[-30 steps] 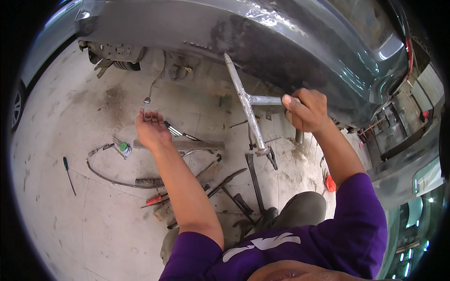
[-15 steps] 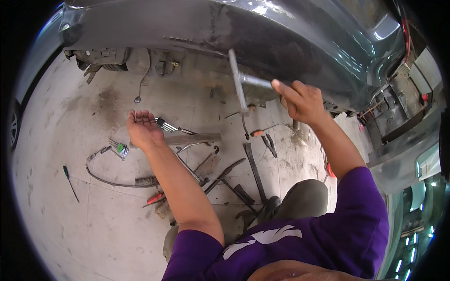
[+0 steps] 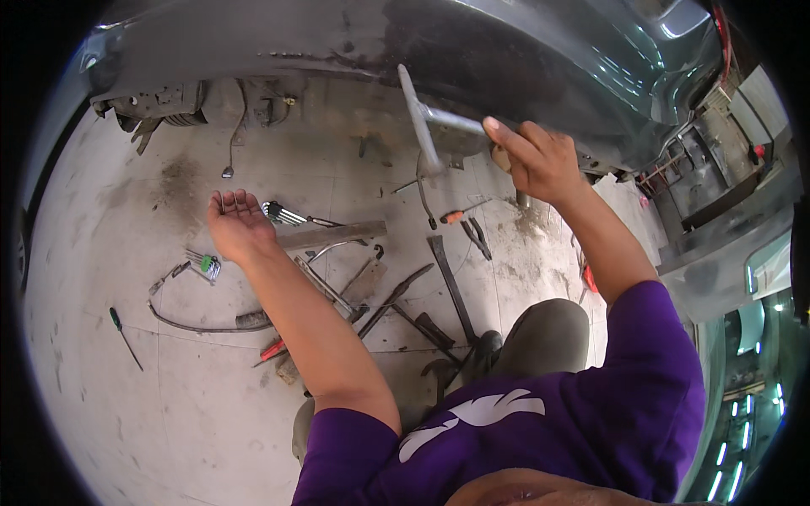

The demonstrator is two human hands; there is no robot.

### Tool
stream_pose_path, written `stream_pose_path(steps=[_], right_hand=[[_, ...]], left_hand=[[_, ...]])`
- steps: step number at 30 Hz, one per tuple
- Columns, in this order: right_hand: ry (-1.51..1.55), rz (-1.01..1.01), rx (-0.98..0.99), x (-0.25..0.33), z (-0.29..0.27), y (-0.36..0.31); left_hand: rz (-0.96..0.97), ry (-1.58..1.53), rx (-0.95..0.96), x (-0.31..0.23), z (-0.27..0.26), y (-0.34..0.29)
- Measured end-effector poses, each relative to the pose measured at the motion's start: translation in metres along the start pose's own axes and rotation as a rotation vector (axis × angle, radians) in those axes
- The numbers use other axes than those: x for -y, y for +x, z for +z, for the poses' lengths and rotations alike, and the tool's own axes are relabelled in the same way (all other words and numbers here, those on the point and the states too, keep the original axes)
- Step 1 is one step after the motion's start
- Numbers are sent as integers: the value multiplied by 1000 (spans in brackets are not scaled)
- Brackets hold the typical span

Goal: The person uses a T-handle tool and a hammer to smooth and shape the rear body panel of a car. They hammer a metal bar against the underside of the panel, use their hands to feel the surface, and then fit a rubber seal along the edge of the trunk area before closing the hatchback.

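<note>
My right hand (image 3: pixel 540 162) is closed around the handle of a hammer with a long, narrow metal head (image 3: pixel 419 122). The head stands crosswise to the handle, and its far end overlaps the lower part of a dark grey car body panel (image 3: pixel 481 67); whether it touches the panel I cannot tell. My left hand (image 3: pixel 240 226) is turned palm up, fingers apart and slightly curled, with nothing in it. It hovers over the floor near a set of shiny wrenches (image 3: pixel 284 214) and a flat bar (image 3: pixel 342 234).
Pry bars (image 3: pixel 451 287), pliers (image 3: pixel 477 239), an orange-handled screwdriver (image 3: pixel 456 217) and a green hex key set (image 3: pixel 208 266) lie on the pale floor (image 3: pixel 194 405). A green-handled screwdriver (image 3: pixel 125 336) lies farther left. Metal brackets (image 3: pixel 152 108) hang below the car.
The whole view has shifted, so floor and car sit differently in it. The hammer in my right hand has moved slightly against the panel. My left hand stays palm up.
</note>
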State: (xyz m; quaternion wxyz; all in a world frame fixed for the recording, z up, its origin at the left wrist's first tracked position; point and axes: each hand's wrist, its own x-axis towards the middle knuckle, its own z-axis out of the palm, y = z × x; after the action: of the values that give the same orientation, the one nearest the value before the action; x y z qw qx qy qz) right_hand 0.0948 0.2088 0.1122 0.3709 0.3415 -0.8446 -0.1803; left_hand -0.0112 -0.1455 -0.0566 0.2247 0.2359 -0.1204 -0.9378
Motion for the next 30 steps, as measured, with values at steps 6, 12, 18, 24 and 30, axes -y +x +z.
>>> stream_pose_path(steps=[6, 12, 18, 24, 30], right_hand=[[-60, -38, -56, -7, 10, -7], [73, -120, -77, -7, 5, 9], [134, -174, -140, 1, 9, 23], [106, -101, -96, 6, 10, 34], [140, -101, -113, 6, 5, 27]], left_hand=[[0, -2, 21, 0, 0, -3], [-16, -17, 18, 1, -2, 7], [-14, -4, 0, 0, -1, 4], [-8, -9, -25, -2, 1, 3], [-17, -21, -53, -2, -2, 3]])
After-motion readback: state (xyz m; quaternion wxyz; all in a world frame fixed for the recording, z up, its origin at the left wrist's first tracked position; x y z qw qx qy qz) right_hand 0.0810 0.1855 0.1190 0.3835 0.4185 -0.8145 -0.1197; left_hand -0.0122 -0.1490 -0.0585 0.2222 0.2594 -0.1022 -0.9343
